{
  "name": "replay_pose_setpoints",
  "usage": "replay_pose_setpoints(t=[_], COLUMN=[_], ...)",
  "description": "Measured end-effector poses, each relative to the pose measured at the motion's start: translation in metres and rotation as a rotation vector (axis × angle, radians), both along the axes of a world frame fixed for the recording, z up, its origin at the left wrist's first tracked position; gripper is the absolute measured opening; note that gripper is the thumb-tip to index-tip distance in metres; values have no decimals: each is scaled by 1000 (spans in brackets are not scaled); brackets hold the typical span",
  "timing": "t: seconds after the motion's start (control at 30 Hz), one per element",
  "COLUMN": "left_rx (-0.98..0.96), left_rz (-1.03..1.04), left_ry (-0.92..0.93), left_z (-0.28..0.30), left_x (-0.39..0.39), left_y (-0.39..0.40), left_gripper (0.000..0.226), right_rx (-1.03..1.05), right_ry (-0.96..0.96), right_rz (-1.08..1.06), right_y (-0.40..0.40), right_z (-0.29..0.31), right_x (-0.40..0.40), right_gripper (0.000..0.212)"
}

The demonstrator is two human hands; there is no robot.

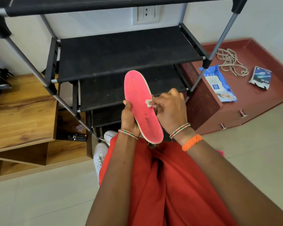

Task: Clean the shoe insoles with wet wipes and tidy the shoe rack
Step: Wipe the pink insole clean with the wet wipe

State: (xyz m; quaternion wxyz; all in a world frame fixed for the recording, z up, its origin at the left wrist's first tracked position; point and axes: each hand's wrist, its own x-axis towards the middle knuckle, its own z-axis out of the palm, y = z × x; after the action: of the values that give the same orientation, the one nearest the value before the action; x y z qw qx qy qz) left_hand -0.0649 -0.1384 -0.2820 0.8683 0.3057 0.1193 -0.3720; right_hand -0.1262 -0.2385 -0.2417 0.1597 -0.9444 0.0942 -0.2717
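Observation:
A pink shoe insole (140,98) with a white edge is held upright in front of the black shoe rack (126,53). My left hand (129,118) grips its lower left side, thumb on the pink face. My right hand (170,108) pinches a small crumpled wet wipe (148,103) and presses it against the insole's right edge near the middle. The rack's shelves carry no shoes. A blue pack of wet wipes (218,84) lies on the red cabinet to the right.
White shoes (101,154) stand on the floor beside my red-clothed lap. Loose shoelaces (230,61) and a small packet (260,77) lie on the red cabinet (252,103). A wooden unit (21,111) with a remote control (72,137) stands at the left.

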Motion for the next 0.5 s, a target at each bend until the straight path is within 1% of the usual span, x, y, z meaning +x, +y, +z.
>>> replay_pose_setpoints(t=[0.03, 0.1, 0.23, 0.37, 0.43, 0.5], left_rx=[0, -33, -122, -127, -119, -123], left_rz=[-1, 5, 33, -16, -35, -12], left_ry=[2, 6, -12, -13, -5, -9], left_z=[-1, -1, -3, 1, 2, 3], left_x=[2, 4, 6, 3, 1, 1], left_y=[0, 3, 7, 4, 2, 1], left_gripper=[70, 72, 75, 78, 76, 72], right_rx=[-11, -9, -25, -72, -76, -68], right_ry=[0, 11, 42, 9, -8, -12], right_rz=[6, 40, 114, 65, 32, 19], right_y=[2, 8, 16, 11, 7, 7], right_z=[-2, -8, -15, -2, 5, 9], right_x=[-3, -16, -38, -21, -9, -2], right_gripper=[12, 17, 19, 16, 16, 14])
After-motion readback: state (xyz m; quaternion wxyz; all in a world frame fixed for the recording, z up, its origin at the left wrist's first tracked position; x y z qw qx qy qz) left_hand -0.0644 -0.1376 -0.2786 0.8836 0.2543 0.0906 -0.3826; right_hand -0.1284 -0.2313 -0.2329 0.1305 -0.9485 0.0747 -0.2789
